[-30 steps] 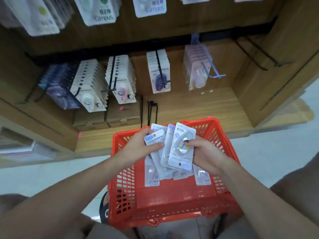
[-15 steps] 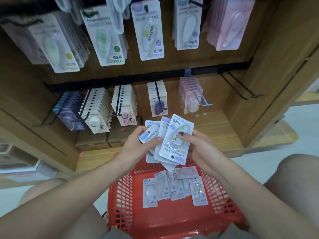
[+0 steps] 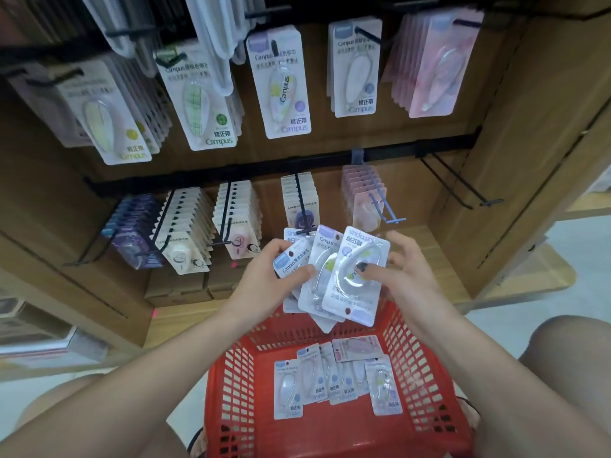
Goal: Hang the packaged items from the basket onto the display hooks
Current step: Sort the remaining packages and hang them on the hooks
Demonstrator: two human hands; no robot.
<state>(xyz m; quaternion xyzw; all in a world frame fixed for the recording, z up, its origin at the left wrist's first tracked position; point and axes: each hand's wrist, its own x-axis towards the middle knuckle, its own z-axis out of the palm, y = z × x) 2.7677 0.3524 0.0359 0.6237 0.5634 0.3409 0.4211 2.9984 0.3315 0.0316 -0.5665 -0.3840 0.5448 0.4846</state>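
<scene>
Above the red basket (image 3: 426,368) I hold a fan of several white blister packs (image 3: 317,269) of correction tape. My left hand (image 3: 267,276) grips the fan from the left, thumb on the front pack. My right hand (image 3: 406,269) pinches the frontmost pack (image 3: 355,279) with thumb on its blister, the other fingers spread behind. Several more packs (image 3: 334,378) lie flat on the basket floor. Display hooks run along two black rails: an upper row with large packs (image 3: 281,84) and a lower row with small packs (image 3: 238,223).
A blue hook (image 3: 383,206) with pink packs hangs just beyond my right hand. Bare black hooks (image 3: 463,190) stick out at the lower right. Wooden side panels (image 3: 515,160) enclose the bay. Cardboard boxes (image 3: 185,285) sit on the shelf base under the lower row.
Both hands have lifted the fan of packs out of the basket toward the lower hooks. My view has tilted upward, showing the upper row of hooks.
</scene>
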